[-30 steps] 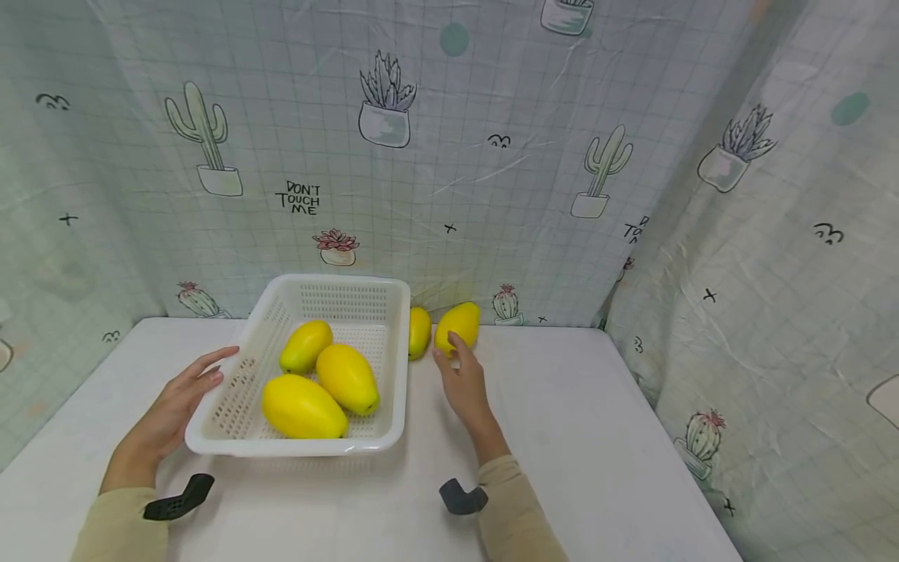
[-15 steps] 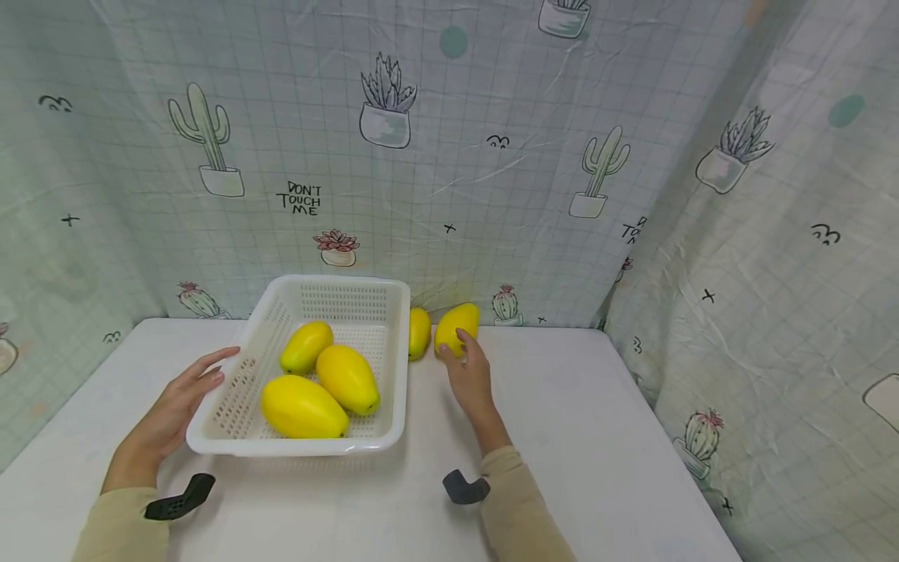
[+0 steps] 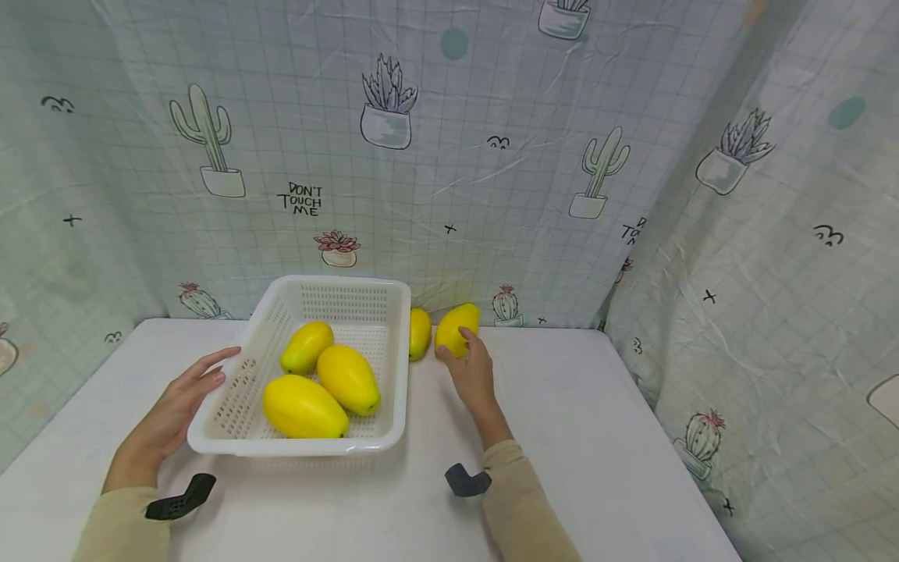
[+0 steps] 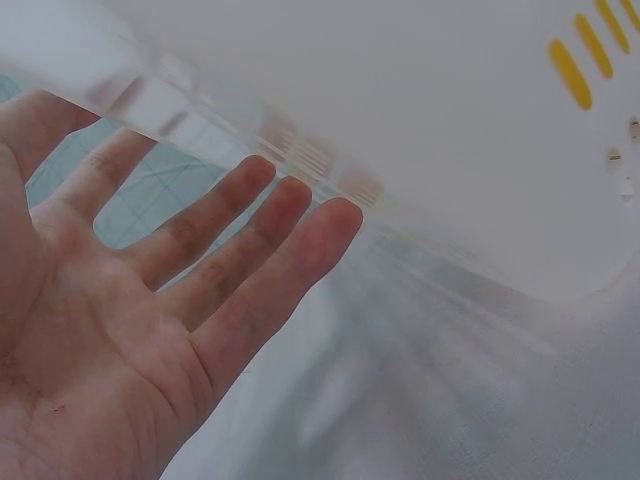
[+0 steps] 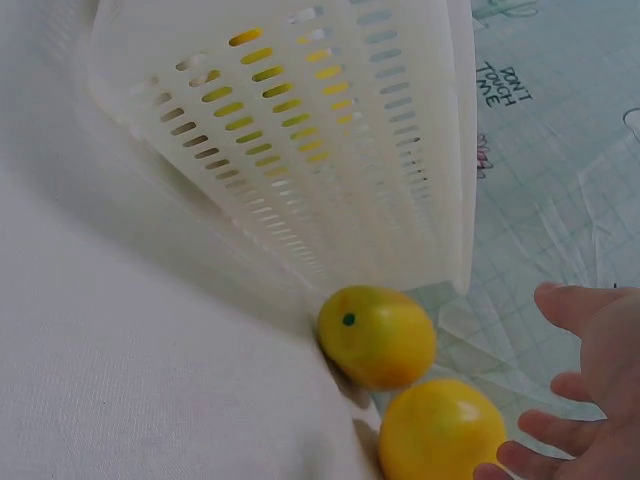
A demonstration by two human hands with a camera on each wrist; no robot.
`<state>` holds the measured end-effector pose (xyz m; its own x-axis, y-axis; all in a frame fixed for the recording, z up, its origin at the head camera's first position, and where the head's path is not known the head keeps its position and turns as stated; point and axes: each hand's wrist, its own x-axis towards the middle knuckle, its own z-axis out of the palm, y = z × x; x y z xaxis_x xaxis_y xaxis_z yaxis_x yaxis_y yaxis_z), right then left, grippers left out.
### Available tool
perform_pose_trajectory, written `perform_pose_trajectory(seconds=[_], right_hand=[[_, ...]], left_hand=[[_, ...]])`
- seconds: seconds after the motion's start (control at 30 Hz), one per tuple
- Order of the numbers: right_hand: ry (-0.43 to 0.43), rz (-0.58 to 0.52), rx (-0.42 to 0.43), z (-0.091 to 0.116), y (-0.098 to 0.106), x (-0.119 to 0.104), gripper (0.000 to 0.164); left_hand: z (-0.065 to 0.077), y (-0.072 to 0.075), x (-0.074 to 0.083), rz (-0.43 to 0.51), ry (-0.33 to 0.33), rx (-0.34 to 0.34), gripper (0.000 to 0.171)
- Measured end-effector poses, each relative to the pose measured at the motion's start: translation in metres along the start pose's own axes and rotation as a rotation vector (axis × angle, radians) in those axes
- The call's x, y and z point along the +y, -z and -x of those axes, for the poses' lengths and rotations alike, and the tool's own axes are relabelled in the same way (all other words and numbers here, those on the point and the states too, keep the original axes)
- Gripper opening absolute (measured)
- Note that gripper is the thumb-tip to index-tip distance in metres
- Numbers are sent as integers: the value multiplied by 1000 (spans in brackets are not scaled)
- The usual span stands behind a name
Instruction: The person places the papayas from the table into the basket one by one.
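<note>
White, flat-topped table [image 3: 597, 437], both far corners visible. Pale grey-green fabric backdrop [image 3: 527, 86] behind it and along both sides, thin grid lines, creased, folded at right corner. Prints on it: green branching cactus in white pot [image 3: 202, 129] at left, similar one right of centre; grey-purple spiky succulent in white pot [image 3: 388, 105] near middle; red rosette succulent in white pot [image 3: 338, 248] below; black "DON'T TOUCH ME" lettering [image 3: 302, 200], tilted in right wrist view; round teal-green dot [image 3: 454, 44] up top; small black crosses.

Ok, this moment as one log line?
left hand: at white basket; right hand: at rightmost fruit, contact unclear; basket: three yellow fruits; outside: two fruits
</note>
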<state>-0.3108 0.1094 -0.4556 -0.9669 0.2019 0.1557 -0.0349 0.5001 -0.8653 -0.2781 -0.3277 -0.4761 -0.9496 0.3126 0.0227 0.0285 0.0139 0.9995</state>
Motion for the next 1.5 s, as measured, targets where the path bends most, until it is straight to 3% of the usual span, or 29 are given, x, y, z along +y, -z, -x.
perform_pose_trajectory(seconds=[0.6, 1.5], right_hand=[[38, 54, 64, -12, -2, 2, 61], [6, 91, 73, -32, -5, 7, 62]], left_hand=[[0, -1, 2, -14, 19, 21, 48], [0, -3, 1, -105, 31, 61, 49]])
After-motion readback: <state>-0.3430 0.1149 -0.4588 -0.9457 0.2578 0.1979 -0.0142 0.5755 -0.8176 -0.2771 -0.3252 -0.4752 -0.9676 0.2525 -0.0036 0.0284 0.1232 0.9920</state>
